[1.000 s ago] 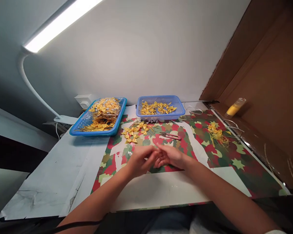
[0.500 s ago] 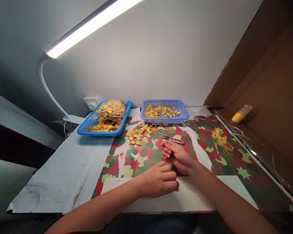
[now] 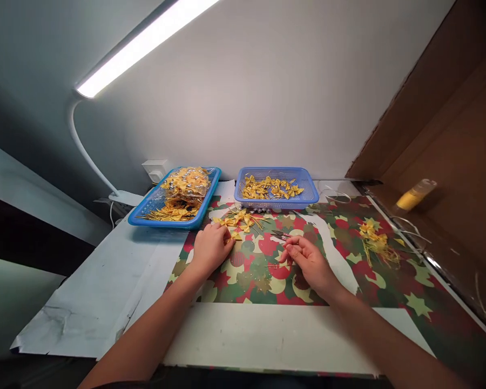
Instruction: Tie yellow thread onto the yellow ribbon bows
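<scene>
Camouflage-print sheet beneath all | left hand: fingers curled at yellow ribbon bows lying there, grip hidden | right hand: fingertips nearly together beside thread snips, contents unclear | seemingly bow selection; calls for light pinch

Yellow ribbon bows at the near side of the blue-violet basket are touched by the left hand; the snips are partly covered by the right hand.
</scene>
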Demonstrator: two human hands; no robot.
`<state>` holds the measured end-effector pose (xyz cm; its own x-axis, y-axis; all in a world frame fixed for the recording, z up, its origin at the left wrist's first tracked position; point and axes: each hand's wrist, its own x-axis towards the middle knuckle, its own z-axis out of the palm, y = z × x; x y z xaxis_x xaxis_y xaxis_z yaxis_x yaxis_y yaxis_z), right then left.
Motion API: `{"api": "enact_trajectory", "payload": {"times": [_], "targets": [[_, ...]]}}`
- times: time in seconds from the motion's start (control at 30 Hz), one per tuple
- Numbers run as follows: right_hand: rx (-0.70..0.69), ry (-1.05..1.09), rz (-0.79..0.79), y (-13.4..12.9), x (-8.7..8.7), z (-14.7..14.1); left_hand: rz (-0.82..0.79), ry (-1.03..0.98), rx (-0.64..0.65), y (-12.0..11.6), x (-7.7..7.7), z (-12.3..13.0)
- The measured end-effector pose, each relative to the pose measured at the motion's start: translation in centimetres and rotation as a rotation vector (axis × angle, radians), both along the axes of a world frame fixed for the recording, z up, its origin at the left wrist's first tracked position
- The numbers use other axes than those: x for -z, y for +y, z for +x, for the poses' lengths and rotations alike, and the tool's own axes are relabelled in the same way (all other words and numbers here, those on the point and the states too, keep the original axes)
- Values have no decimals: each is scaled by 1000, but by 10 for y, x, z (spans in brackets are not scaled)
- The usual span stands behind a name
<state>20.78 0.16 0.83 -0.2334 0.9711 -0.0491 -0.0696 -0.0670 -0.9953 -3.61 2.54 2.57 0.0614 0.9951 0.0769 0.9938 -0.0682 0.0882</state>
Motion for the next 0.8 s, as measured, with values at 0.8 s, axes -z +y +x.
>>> {"api": "enact_trajectory", "payload": {"times": [0.8], "targets": [[-71,-348,435,-22,7,-11,-548,-1866,-85,-37,11,53]]}}
